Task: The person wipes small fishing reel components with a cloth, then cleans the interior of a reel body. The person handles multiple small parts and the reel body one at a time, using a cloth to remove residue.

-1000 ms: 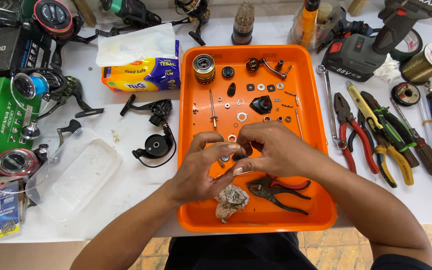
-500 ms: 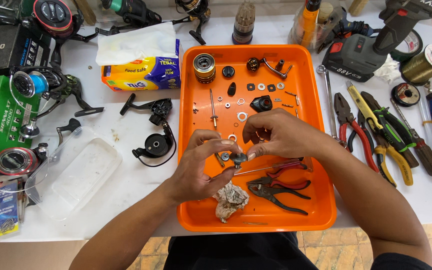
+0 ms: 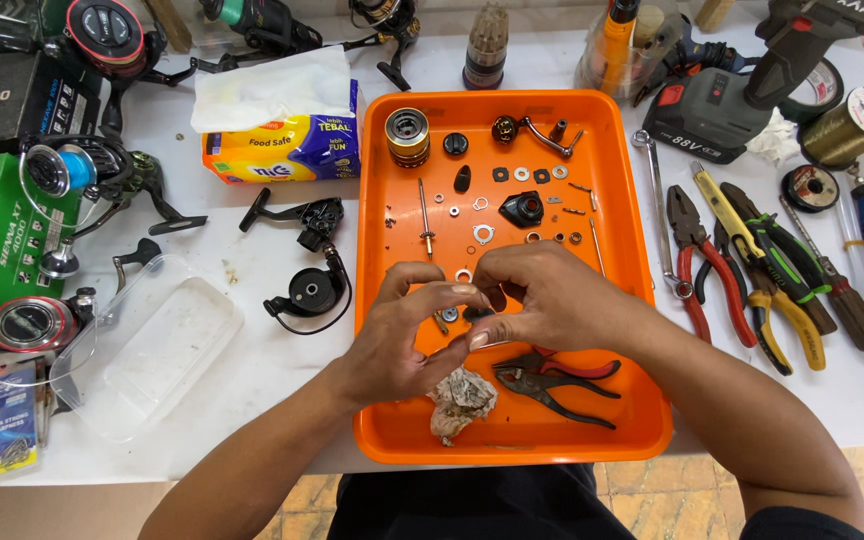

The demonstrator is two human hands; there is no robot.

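Note:
Both my hands meet over the middle of the orange tray [image 3: 512, 445]. My left hand [image 3: 402, 345] pinches a small dark round gear part [image 3: 475, 314] between thumb and fingers. From the other side my right hand [image 3: 557, 300] closes its fingertips on the same part, which is mostly hidden. Several washers, screws and small rings lie scattered on the tray just beyond my fingers. A crumpled dirty rag [image 3: 462, 400] and red-handled pliers [image 3: 557, 380] lie on the tray below my hands.
At the tray's far end sit a gold spool [image 3: 407, 136], a crank handle [image 3: 540, 133], a black cap [image 3: 524, 208] and a thin shaft [image 3: 424, 215]. A black reel body [image 3: 310, 288], tissue pack [image 3: 282, 135] and clear container [image 3: 152, 345] lie left. Pliers [image 3: 697, 260] and a drill [image 3: 722, 100] lie right.
Half a second ago my right hand was lifted off, showing the gear part in my left fingers. It has come back down onto the part, as one second ago.

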